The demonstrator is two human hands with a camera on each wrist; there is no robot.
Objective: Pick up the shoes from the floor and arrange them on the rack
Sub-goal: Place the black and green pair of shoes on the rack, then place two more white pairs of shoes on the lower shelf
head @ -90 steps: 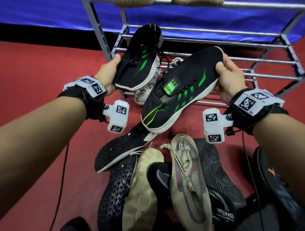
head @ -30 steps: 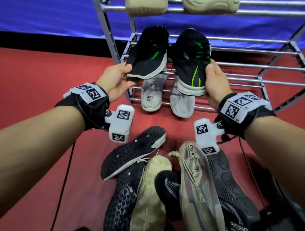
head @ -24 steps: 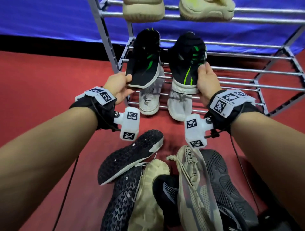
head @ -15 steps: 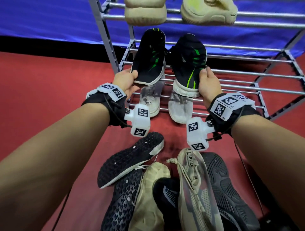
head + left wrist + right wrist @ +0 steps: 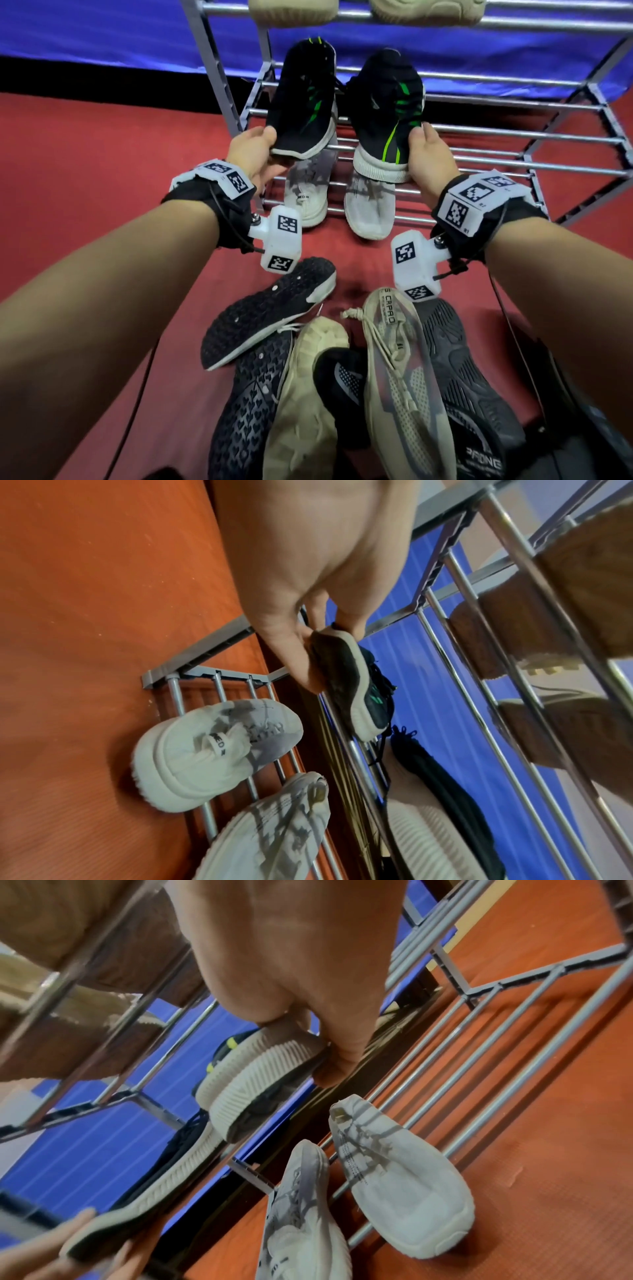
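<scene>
Two black shoes with green stripes point toes-in over the middle shelf of the metal rack. My left hand grips the heel of the left shoe, thumb on top and fingers under the sole. My right hand grips the heel of the right shoe in the same way. In the left wrist view the left shoe lies with its toe on the bars. The right wrist view shows the ribbed pale sole of the right shoe pinched by my right hand.
A white pair sits on the bottom shelf under the held shoes. Beige shoes rest on the top shelf. A pile of several shoes lies on the red floor near me. The shelves' right halves hold bare bars.
Both hands have carried the black shoes from above the pile forward onto the middle shelf, turning them toes-in. Over the last half second they moved only slightly.
</scene>
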